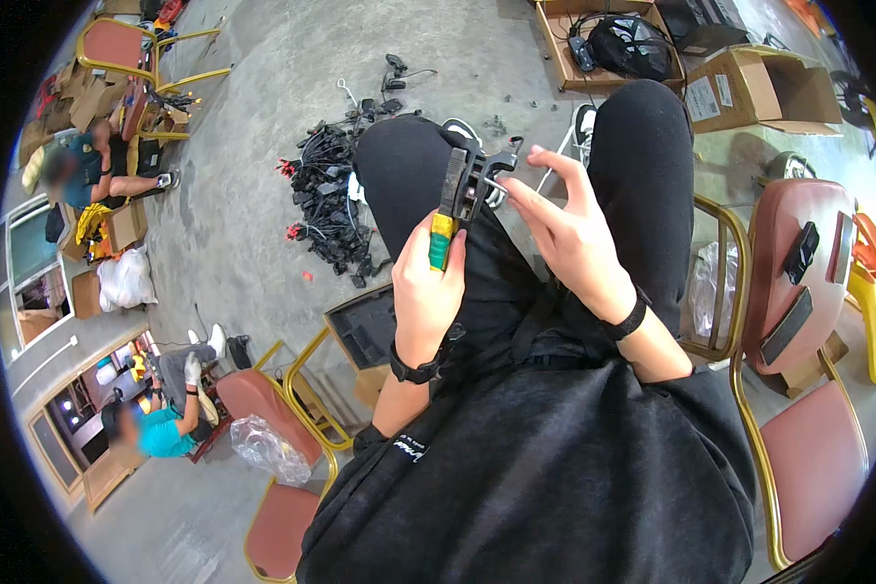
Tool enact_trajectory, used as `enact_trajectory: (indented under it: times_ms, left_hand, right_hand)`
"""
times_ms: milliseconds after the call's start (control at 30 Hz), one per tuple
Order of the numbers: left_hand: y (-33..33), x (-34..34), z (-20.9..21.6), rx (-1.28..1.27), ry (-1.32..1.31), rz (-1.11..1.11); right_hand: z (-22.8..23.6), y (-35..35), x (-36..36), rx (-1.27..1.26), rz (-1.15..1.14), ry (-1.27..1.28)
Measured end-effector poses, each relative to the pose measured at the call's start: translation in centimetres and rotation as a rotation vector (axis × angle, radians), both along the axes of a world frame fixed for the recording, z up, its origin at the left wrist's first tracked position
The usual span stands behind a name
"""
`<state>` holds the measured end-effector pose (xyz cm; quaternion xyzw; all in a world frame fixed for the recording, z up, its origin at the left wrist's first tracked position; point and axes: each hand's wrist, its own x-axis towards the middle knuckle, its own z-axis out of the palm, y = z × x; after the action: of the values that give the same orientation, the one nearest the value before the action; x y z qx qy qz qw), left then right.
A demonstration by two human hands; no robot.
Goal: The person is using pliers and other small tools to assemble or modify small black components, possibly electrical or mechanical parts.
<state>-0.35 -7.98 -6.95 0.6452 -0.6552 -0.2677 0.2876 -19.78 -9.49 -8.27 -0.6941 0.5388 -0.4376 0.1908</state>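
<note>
On the grey concrete floor [487, 49] stand red-padded, gold-framed metal chairs [816, 467]; an open brown cardboard box [735, 92] lies toward its far right edge, and the black-trousered left knee [399, 156] partly screens a tangled heap of black cable parts [331, 185]. Near that knee, the left hand [426, 297] has its grip clamped round a black tool with yellow-and-green handle [464, 200]. Just beside, the right hand [574, 234] touches a thin white cable [559, 156], its end unclear; whether that grip closes, I cannot tell.
</note>
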Motion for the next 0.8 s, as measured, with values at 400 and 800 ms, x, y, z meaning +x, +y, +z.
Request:
enact_trajectory:
  times_ms: [400,800]
  left_hand:
    - [0.2,0.0,-0.2,-0.021,0.0,-0.008]
    - [0.4,-0.2,-0.6,-0.14,-0.05,-0.058]
  right_hand:
    - [0.0,0.0,-0.4,0.898,0.229,-0.993]
    - [0.8,-0.4,-0.8,1.068,0.214,-1.27]
